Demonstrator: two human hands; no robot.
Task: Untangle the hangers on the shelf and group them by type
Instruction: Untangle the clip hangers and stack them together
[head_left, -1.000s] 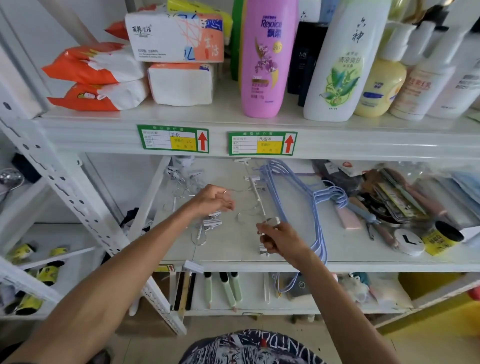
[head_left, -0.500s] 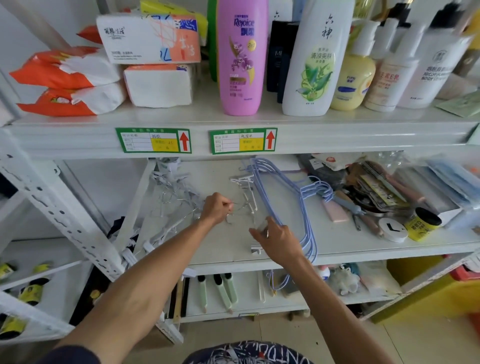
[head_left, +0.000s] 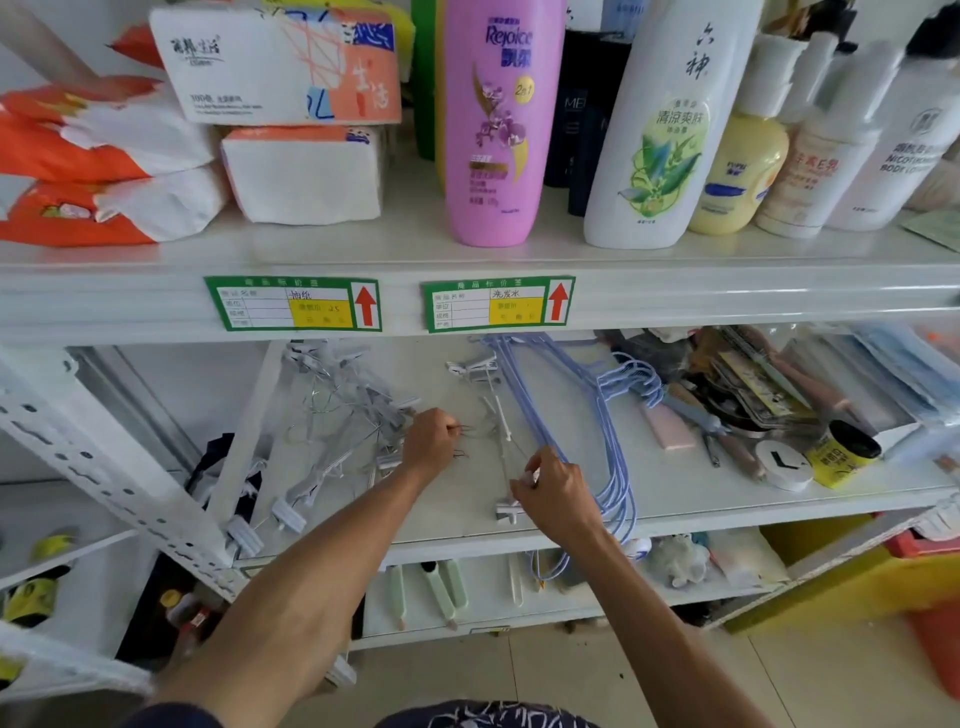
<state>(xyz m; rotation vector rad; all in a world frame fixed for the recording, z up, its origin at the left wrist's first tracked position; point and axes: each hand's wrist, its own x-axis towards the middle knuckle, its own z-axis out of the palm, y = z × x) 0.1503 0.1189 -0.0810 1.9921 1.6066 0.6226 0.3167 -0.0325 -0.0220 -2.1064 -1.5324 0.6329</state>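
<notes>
The white clip hanger (head_left: 501, 431) lies lengthwise front to back on the shelf (head_left: 727, 499), between our hands: right hand (head_left: 558, 496) grasps its near clip end, left hand (head_left: 434, 441) pinches thin wire hooks beside the tangled pile (head_left: 337, 415).

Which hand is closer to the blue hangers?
The right hand. It rests against the blue hangers, at their left edge. The left hand is farther left, beside the pile of white clip hangers.

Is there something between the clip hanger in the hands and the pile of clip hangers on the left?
Nothing visible. The shelf between the clip hanger and the pile is bare; only the left hand is there.
</notes>
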